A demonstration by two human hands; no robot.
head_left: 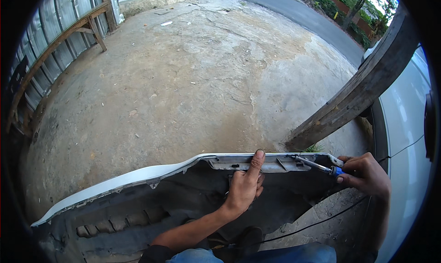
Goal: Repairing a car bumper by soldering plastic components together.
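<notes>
A white car bumper lies across my lap, its dark inner side turned up toward me. My left hand grips its far edge near the middle, thumb raised against the pale inner flange and the other fingers curled below it. In my right hand is a soldering iron with a blue handle and a silver shaft. The shaft points left, and its tip is at the flange close to the bumper's right end. Whether the tip touches the plastic is too small to tell.
A black cable runs below my right hand toward my legs. A leaning wooden post stands beyond the bumper's right end, beside a light-coloured vehicle. Corrugated metal sheeting and a wooden rail line the left, and concrete ground stretches ahead.
</notes>
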